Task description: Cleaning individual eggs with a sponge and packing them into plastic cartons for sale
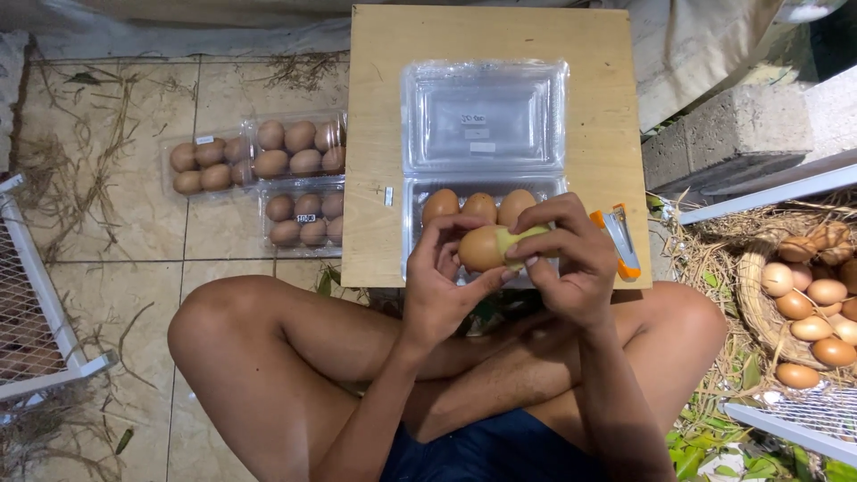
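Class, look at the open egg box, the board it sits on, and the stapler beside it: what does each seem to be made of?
Egg box: thin clear plastic, glossy with glare. Board: pale plywood or similar, matte, faint grain. Stapler: apparently orange plastic body with shiny metal parts.

Small backyard egg-packing spot, my own floor setup. Tiled floor [107, 214] strewn with straw, wire cage [36, 303] beside me, woven basket [759, 295] of loose eggs, filled clear cartons [259, 178], low wooden board [375, 134].
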